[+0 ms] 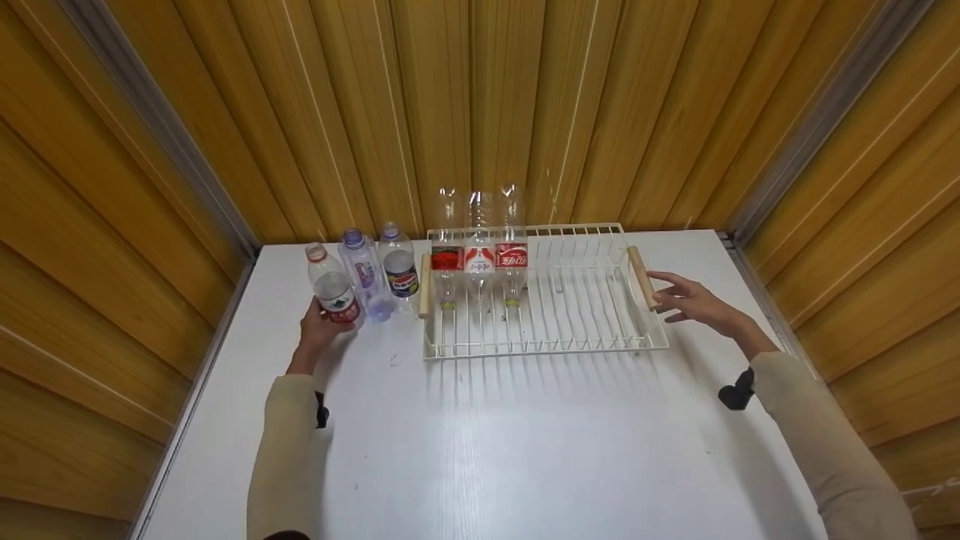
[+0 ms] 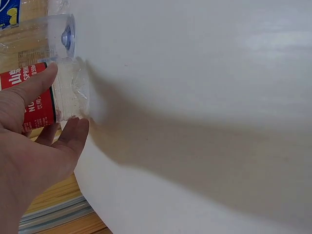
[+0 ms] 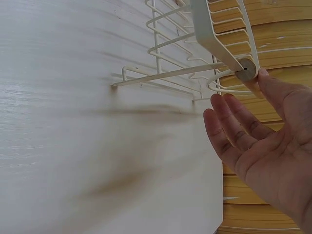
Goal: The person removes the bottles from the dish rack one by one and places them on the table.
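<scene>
My left hand (image 1: 319, 328) grips the lower part of a clear plastic bottle (image 1: 328, 279) with a red label. In the left wrist view the thumb lies across that label, and the fingers come round the other side near the base. Close beside it stand a purple-tinted bottle (image 1: 365, 271) and a bottle with a blue label (image 1: 400, 279). At the rack's right end, my right hand (image 1: 701, 306) touches the wooden handle (image 1: 643, 277) with loosely bent fingers. In the right wrist view its thumb meets the handle's end, while the other fingers are below it.
The white wire rack (image 1: 546, 346) stands near the back of the white table (image 1: 525, 450). Several slots at its left hold clear bottles (image 1: 481, 259) with red labels, all neck down. Wood-patterned walls (image 1: 510, 97) enclose the back and sides.
</scene>
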Available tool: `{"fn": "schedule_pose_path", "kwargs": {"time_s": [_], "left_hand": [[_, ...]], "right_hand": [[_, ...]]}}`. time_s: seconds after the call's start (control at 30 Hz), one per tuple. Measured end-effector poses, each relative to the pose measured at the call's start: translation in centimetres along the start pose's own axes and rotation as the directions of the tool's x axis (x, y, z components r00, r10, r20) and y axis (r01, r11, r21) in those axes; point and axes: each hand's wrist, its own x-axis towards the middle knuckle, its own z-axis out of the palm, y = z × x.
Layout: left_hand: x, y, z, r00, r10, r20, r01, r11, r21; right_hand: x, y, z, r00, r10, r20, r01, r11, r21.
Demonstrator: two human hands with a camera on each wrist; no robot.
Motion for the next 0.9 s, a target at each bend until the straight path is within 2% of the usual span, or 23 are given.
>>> {"fn": "schedule_pose_path", "kwargs": {"time_s": [0.2, 0.37, 0.47, 0.57, 0.7, 0.9], "left_hand": [[-0.1, -0.1, -0.5, 1.000, -0.028, 0.010, 0.028, 0.999, 0.025], [-0.5, -0.2, -1.0, 1.000, 0.000, 0.006, -0.001, 0.997, 0.072], [-1.1, -0.3, -1.6, 1.000, 0.021, 0.000, -0.021, 0.995, 0.094], [-1.9, -0.3, -2.5, 1.000, 0.017, -0.006, -0.017, 0.995, 0.095], [-2.9, -0.3, -4.0, 1.000, -0.023, 0.012, 0.022, 0.996, 0.082], [-5.0, -0.9, -5.5, 0.998, -0.053, 0.023, 0.050, 0.992, 0.120]], "right_hand": [[0.0, -0.4, 0.3, 1.000, -0.014, 0.009, 0.014, 1.000, 0.004], [0.2, -0.5, 0.3, 1.000, -0.015, 0.014, 0.015, 1.000, 0.004], [0.2, -0.4, 0.3, 1.000, -0.017, 0.010, 0.017, 1.000, 0.001], [0.2, -0.2, 0.3, 1.000, -0.016, 0.009, 0.016, 1.000, 0.005], [0.1, -0.1, 0.2, 1.000, -0.009, 0.016, 0.009, 1.000, 0.008], [-0.2, -0.1, -0.1, 1.000, 0.015, 0.018, -0.015, 1.000, 0.006]]}}
